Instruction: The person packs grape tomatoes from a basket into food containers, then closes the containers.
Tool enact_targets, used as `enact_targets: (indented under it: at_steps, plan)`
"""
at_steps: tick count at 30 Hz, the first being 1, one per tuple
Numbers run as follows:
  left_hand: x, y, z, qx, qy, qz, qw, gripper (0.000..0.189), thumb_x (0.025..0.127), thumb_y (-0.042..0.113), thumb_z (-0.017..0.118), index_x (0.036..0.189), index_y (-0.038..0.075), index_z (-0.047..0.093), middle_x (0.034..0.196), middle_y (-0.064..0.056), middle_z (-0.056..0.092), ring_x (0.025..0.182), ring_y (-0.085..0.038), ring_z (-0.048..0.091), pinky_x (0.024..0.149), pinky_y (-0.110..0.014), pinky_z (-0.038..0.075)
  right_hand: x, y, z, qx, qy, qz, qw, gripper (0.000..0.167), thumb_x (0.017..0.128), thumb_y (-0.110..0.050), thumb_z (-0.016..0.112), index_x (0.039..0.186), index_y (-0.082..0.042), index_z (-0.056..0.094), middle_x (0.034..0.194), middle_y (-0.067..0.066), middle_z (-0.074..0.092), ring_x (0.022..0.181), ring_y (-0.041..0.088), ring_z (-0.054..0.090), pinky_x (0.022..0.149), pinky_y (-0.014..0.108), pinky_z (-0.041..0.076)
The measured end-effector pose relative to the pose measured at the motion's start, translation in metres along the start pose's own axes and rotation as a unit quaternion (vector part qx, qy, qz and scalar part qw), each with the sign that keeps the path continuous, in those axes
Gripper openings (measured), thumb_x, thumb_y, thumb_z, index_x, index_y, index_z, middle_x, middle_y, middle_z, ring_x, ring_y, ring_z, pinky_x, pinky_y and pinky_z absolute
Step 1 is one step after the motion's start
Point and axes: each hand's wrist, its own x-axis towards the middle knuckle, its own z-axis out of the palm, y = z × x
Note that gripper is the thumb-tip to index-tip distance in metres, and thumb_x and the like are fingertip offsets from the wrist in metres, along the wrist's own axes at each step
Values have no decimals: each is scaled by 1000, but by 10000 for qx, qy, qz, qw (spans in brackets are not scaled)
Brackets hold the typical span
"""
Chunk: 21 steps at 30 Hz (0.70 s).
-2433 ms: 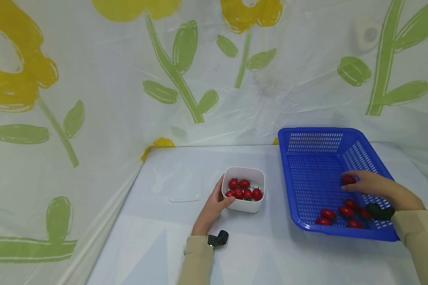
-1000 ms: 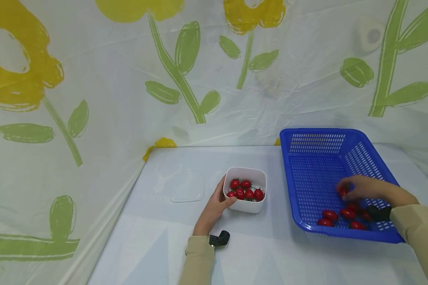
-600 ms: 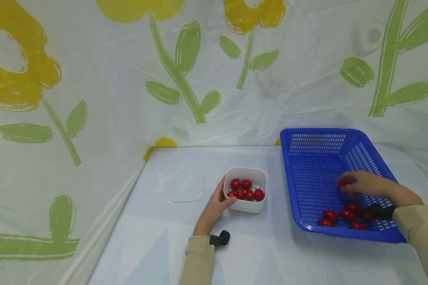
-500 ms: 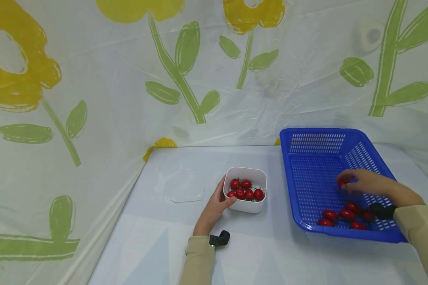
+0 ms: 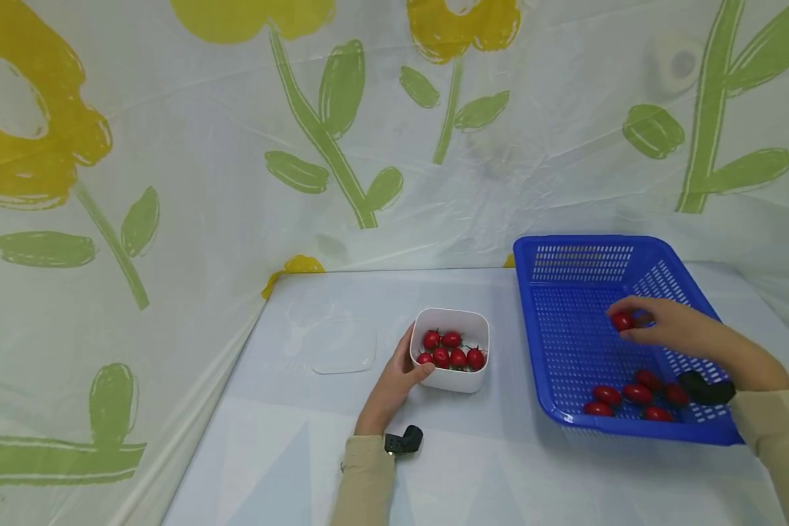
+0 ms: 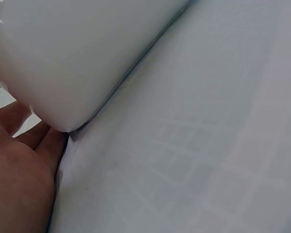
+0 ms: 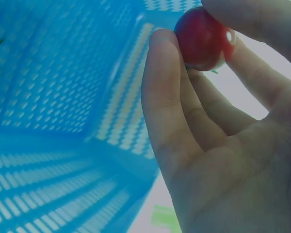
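My right hand [image 5: 684, 330] pinches a red cherry tomato [image 5: 622, 321] between thumb and fingers, over the blue plastic basket [image 5: 533, 351]. In the right wrist view the held tomato [image 7: 201, 39] sits at the fingertips, a bit of green stem showing below it. Several more cherry tomatoes [image 5: 638, 394] lie at the basket's near end. My left hand [image 5: 394, 383] grips the left side of a small white square container [image 5: 456, 380], thumb over its near rim. Several cherry tomatoes with green stems [image 5: 458, 357] lie inside. The left wrist view shows the container wall [image 6: 77, 58] and fingers against it.
A clear, square lid-like sheet [image 5: 345, 347] lies on the white table [image 5: 302, 438] left of the container. Behind the table hangs a white curtain [image 5: 223, 146] with printed flowers. The basket stands at the right, its raised rim between its tomatoes and the container.
My right hand, lower over the basket's tomatoes earlier, has risen and shifted left, and the pinched tomato now shows plainly. My left hand and the container have stayed in place.
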Motion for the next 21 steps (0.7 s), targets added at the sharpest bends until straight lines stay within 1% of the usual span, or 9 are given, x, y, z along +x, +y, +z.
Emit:
enact_targets:
  at_steps: [4, 7, 8, 10, 12, 15, 17, 21]
  plan:
    - [1, 0, 0, -52, -10, -12, 10000, 76, 82, 34, 63, 143, 28, 18, 145, 7, 21, 132, -16, 20, 103, -36, 25, -3, -21, 2, -188, 262, -234, 9992, 37, 82, -20, 64, 115, -6, 55, 106, 14, 58, 94, 33, 55, 75, 51, 47]
    - [1, 0, -1, -51, 15, -10, 10000, 76, 82, 34, 63, 143, 28, 19, 145, 7, 22, 132, -16, 20, 103, -36, 25, -6, -38, 4, -353, 412, -468, 9974, 35, 80, -12, 66, 113, -6, 57, 103, 10, 59, 89, 26, 56, 72, 43, 50]
    - [1, 0, -1, -62, 27, -1, 10000, 76, 82, 34, 64, 143, 27, 19, 145, 7, 22, 132, -16, 19, 103, -36, 25, -7, -43, 4, -401, 437, -488, 9970, 35, 79, -11, 66, 113, -6, 57, 103, 10, 59, 88, 24, 56, 71, 41, 51]
    - [1, 1, -1, -78, 29, 16, 10000, 76, 82, 34, 63, 143, 27, 19, 145, 6, 22, 132, -16, 19, 104, -37, 25, -9, -52, 5, -483, 534, -556, 9959, 35, 79, -11, 66, 112, -8, 58, 103, 9, 58, 87, 22, 56, 69, 38, 51]
    - [0, 1, -1, -96, 18, 22, 10000, 76, 82, 34, 63, 143, 26, 18, 145, 5, 21, 132, -16, 19, 103, -37, 25, -11, -60, 6, -492, 651, -657, 9945, 33, 81, -13, 65, 112, -8, 58, 104, 9, 57, 87, 21, 56, 68, 38, 51]
    - [0, 1, 0, -101, 8, -2, 9999, 76, 82, 33, 63, 143, 26, 18, 146, 4, 21, 132, -17, 19, 103, -38, 25, -14, -70, 10, -408, 818, -705, 9933, 33, 84, -19, 62, 115, -9, 57, 107, 10, 56, 88, 22, 56, 69, 40, 50]
    - [-1, 1, 0, -71, 9, -43, 10000, 76, 82, 33, 63, 143, 27, 18, 146, 4, 21, 132, -17, 19, 103, -37, 26, -16, -76, 13, -256, 909, -710, 9930, 34, 86, -22, 60, 117, -10, 55, 109, 10, 56, 89, 23, 56, 70, 43, 50]
    - [-1, 0, 1, -15, 26, -134, 9999, 75, 82, 34, 63, 143, 29, 18, 146, 5, 21, 132, -17, 20, 102, -38, 28, -16, -86, 21, 112, 1100, -747, 9911, 35, 87, -23, 59, 120, -13, 53, 109, 8, 56, 88, 21, 56, 70, 41, 51]
